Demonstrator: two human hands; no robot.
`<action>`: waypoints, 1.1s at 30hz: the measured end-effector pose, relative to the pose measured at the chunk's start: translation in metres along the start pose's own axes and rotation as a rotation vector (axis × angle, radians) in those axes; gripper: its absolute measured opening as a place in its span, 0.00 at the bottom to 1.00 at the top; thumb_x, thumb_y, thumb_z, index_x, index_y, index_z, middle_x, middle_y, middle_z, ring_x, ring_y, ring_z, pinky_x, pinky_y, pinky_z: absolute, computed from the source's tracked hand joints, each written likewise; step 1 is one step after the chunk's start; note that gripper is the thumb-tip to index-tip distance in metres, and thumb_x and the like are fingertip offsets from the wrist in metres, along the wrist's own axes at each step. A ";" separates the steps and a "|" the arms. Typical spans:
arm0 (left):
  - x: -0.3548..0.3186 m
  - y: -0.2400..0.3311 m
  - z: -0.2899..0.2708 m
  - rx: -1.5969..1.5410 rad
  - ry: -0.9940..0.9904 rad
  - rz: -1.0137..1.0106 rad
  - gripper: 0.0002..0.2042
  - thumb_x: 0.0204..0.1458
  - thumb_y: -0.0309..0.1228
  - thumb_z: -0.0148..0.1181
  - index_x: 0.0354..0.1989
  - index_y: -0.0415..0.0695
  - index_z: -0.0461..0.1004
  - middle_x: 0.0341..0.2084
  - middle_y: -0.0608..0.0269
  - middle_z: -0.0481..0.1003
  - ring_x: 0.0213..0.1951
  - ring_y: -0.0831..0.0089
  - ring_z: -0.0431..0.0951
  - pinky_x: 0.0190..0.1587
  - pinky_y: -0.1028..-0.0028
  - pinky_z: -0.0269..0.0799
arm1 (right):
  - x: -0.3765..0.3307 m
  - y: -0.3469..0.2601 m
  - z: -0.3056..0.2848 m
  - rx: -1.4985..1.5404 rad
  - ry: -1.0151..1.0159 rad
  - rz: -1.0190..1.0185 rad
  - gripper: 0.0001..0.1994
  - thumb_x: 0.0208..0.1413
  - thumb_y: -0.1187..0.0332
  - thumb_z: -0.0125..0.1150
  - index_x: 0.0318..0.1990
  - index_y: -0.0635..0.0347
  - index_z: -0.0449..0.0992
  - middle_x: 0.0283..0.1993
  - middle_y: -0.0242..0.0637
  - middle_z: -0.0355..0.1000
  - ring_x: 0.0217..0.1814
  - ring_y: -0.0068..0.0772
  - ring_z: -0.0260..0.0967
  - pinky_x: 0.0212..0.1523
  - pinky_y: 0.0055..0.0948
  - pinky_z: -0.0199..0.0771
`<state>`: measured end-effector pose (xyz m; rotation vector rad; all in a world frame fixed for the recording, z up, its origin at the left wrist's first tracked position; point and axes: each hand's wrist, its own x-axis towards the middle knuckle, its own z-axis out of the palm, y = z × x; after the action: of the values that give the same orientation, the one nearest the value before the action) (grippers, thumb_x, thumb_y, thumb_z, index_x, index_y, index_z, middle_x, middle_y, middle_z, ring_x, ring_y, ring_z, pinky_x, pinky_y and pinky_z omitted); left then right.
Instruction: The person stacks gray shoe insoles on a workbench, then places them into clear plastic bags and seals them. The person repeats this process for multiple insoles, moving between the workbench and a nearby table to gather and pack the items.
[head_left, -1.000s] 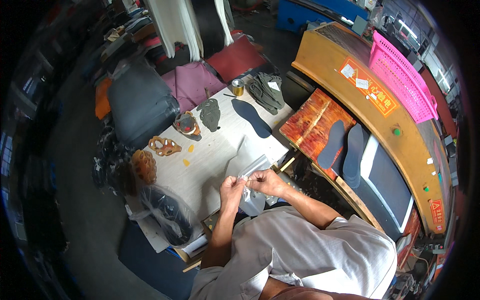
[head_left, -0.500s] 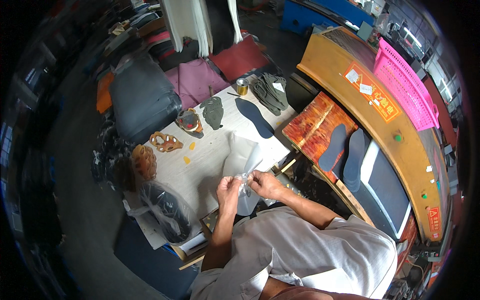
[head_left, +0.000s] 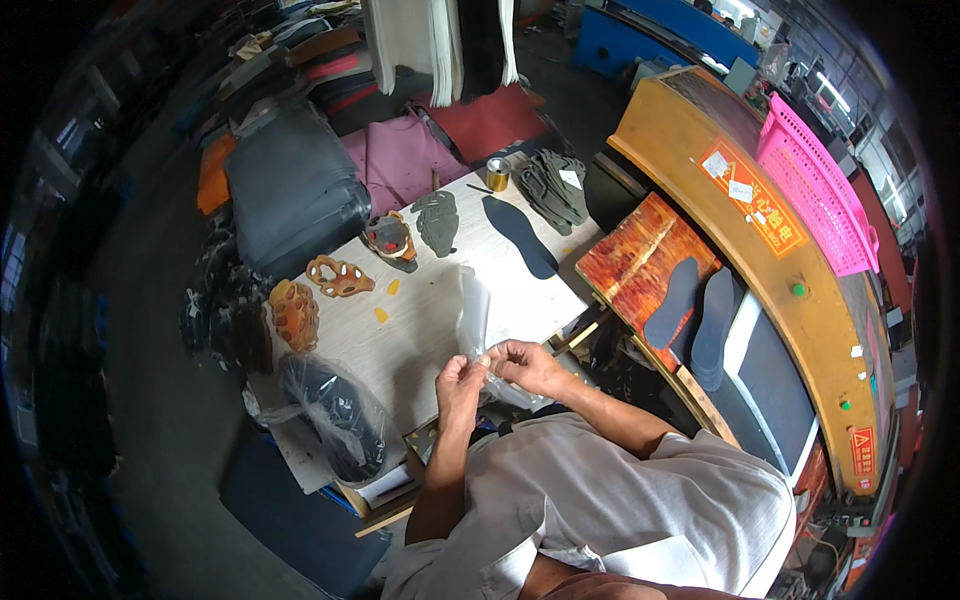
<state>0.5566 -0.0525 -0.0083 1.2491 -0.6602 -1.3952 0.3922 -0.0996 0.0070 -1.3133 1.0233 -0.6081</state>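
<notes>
Head view shows left hand (head_left: 458,378) and right hand (head_left: 525,363) with fingers clamped together on a clear plastic bag (head_left: 474,318), lifting it above the counter (head_left: 420,330) to handle it freely.

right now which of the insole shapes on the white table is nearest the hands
The dark blue insole lying flat, right of the grey-green one; it sits closest to both hands, beyond the clear plastic bag they hold.

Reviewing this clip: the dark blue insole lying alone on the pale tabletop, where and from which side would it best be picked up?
Probably at the narrow heel end of the dark blue insole, coming from the person's side. It lies flat and clear of the grey insoles, its heel end toward the table edge. Both hands now hold a clear plastic bag.
</notes>
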 end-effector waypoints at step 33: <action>-0.006 -0.008 -0.010 -0.012 -0.029 -0.025 0.12 0.61 0.36 0.67 0.45 0.40 0.78 0.33 0.70 0.77 0.32 0.85 0.72 0.33 0.82 0.68 | 0.003 0.009 0.004 -0.022 -0.076 0.026 0.06 0.63 0.71 0.61 0.41 0.65 0.77 0.35 0.33 0.78 0.38 0.22 0.72 0.40 0.27 0.75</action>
<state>0.5622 -0.0425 -0.0167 1.2337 -0.6568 -1.4382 0.3957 -0.0982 -0.0032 -1.3307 0.9862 -0.5251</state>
